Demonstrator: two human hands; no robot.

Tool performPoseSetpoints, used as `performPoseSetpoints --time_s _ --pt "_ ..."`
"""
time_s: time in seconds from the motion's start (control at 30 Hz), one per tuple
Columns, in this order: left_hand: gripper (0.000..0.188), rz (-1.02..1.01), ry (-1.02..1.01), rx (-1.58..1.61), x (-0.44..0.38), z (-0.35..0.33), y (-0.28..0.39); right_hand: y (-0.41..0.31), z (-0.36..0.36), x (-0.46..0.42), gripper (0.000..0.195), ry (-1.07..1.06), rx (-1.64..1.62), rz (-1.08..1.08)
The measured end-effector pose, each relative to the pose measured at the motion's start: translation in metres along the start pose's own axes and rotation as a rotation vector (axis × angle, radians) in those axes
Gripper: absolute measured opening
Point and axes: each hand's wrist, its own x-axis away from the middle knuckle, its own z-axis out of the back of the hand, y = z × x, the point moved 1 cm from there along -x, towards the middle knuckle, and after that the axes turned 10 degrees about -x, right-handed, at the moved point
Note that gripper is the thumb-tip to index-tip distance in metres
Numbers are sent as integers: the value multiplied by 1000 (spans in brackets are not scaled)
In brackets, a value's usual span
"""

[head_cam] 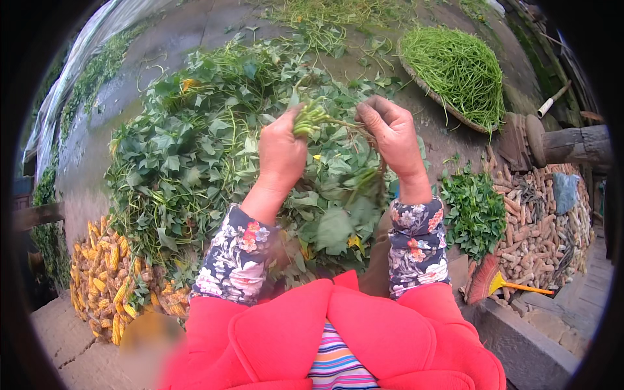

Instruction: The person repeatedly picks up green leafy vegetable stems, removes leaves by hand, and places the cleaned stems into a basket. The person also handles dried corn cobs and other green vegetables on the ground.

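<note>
My left hand [282, 148] is closed around a small bundle of green leaf stalks [311, 117], their cut or snapped ends pointing right. My right hand [395, 134] pinches a brownish vine [348, 125] between thumb and fingers. One part of the vine stretches across to the bundle; the rest hangs below the hand, and its large leaf [335, 230] is blurred. Beneath both hands spreads a broad heap of leafy green vines [185, 146], which look like sweet potato vines, with a few yellowed leaves among them.
A round woven tray [429, 87] heaped with green stalks [453, 73] lies at upper right. Picked leaves [473, 212], corn cobs [531, 234] and a broom [487, 280] are on the right, near a wooden post [575, 145]. Yellow corn ears [114, 256] fill the lower left.
</note>
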Motion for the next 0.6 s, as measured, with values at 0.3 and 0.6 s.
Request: performPoseSetpoints --time_s 0.3,0.6 --pt "19 412 0 489 -20 40 -46 16 43 -11 18 312 -296 -154" --pt "19 297 -463 622 18 -14 13 29 7 -13 22 374 -291 -159"
